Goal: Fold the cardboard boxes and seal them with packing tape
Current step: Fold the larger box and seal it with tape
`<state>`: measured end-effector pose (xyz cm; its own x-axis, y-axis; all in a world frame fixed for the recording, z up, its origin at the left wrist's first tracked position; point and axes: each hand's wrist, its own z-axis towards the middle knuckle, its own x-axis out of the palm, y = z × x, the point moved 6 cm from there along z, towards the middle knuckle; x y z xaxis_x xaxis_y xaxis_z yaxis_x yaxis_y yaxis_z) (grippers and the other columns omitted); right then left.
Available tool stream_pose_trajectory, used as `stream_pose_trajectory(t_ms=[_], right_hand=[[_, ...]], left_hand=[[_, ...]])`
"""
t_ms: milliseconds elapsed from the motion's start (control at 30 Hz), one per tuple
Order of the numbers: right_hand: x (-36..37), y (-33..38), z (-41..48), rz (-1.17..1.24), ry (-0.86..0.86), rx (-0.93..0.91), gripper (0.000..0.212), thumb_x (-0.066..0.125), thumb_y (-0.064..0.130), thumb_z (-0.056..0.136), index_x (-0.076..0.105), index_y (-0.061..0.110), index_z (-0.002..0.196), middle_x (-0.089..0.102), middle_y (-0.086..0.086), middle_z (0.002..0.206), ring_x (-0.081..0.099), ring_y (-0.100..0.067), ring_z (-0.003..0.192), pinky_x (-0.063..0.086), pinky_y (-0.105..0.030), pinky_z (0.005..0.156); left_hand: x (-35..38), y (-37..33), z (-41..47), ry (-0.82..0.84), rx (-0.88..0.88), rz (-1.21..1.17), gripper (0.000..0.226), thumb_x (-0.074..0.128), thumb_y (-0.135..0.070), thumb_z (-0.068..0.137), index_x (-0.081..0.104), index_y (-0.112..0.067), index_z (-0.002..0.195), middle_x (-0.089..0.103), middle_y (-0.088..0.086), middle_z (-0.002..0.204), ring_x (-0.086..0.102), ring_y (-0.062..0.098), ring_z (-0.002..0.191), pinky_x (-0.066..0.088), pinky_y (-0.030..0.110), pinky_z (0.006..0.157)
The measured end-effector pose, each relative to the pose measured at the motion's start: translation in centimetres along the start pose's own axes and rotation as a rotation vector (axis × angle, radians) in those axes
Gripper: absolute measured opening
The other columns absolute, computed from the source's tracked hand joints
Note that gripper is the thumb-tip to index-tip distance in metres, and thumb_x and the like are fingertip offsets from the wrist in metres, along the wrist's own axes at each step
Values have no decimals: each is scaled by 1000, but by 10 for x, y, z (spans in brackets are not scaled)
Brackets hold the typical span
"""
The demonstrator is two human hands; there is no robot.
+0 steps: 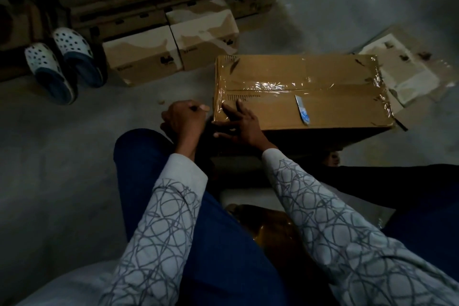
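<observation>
Cardboard box (323, 109), laid on the floor (74, 136) long from nine to three o'clock, is pressed at its taped nine-o'clock corner by the right hand (239, 125), fingers (227, 110) spread flat, while the left hand (183, 117) is curled just beside it, its hold not discernible.

The person wore a top with long sleeves. The left sleeve (159, 218) and the right sleeve (335, 231) were light grey, with darker grey lines going round and round all over them, like scribbled loops. Each sleeve ended at the wrist in a plain pale cuff (191, 165). The trousers (223, 243) were dark blue and plain. The left hand (183, 119) and the right hand (238, 124) were bare.
</observation>
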<state>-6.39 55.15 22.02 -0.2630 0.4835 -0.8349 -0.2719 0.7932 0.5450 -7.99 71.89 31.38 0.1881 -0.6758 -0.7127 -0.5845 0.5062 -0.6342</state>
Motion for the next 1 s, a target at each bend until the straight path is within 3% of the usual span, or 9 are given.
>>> stream_pose_trajectory(t_ms=[233, 333, 467, 500, 600, 667, 733, 867, 1000], right_hand=[[-4, 1, -6, 35, -177, -35, 35, 61, 52, 84, 77, 31, 107, 56, 0, 143, 35, -33, 144, 34, -51, 108], [-8, 0, -10, 154, -278, -8, 38, 79, 34, 75, 77, 18, 109, 57, -9, 139, 46, -37, 136, 42, -51, 107], [-16, -1, -11, 292, -257, 41, 46, 89, 8, 65, 75, 7, 108, 52, -20, 141, 50, -21, 128, 31, -2, 103], [-22, -2, -9, 318, -225, 64, 43, 89, 9, 66, 77, 9, 107, 53, -21, 140, 52, -17, 125, 30, 2, 99], [-44, -14, 0, 438, -144, 241, 27, 87, 28, 73, 81, 17, 97, 72, -7, 118, 69, -9, 101, 51, -18, 87], [-57, -20, 11, 817, -163, 367, 15, 82, 23, 80, 79, 15, 92, 77, -8, 93, 74, -16, 82, 59, -36, 77], [-69, -29, 27, 1014, -255, 437, 19, 79, 23, 84, 75, 15, 101, 76, -10, 86, 72, -21, 71, 58, -41, 66], [-82, -46, 72, 800, -391, 481, 44, 79, 26, 84, 59, 35, 122, 74, -8, 93, 75, -23, 75, 62, -51, 69], [-88, -42, 114, 541, -343, 384, 55, 77, 24, 85, 54, 35, 134, 74, -1, 104, 71, -14, 86, 58, -27, 76]], left_hand=[[20, 2, -2, 125, -105, 180, 22, 66, -34, 83, 75, -26, 102, 64, 11, 117, 55, 35, 112, 47, 47, 99], [20, -3, -5, 160, -71, 218, 24, 64, -31, 89, 72, -21, 109, 59, 15, 124, 48, 36, 119, 42, 46, 104], [20, -8, -6, 79, 19, 158, 30, 53, -33, 94, 70, -22, 116, 57, 12, 125, 44, 34, 120, 36, 39, 100], [20, -10, -3, 40, 54, 142, 32, 50, -38, 94, 70, -26, 117, 59, 9, 125, 45, 31, 118, 33, 36, 95], [25, -22, -1, -17, 190, 138, 32, 50, -38, 94, 68, -30, 119, 62, 4, 121, 47, 27, 116, 31, 35, 93], [27, -26, -2, -16, 189, 134, 33, 49, -40, 97, 67, -30, 123, 58, 6, 123, 45, 28, 118, 34, 39, 99], [30, -23, -1, -24, 156, 117, 34, 50, -42, 97, 68, -29, 123, 52, 8, 125, 43, 28, 120, 38, 41, 101], [29, -27, 2, -85, 241, -9, 22, 62, -33, 92, 74, -26, 108, 50, 4, 118, 41, 23, 115, 42, 37, 97], [32, -38, 1, -14, 340, -230, 13, 70, -22, 87, 76, -17, 98, 55, -4, 111, 49, 14, 107, 36, 9, 77]])
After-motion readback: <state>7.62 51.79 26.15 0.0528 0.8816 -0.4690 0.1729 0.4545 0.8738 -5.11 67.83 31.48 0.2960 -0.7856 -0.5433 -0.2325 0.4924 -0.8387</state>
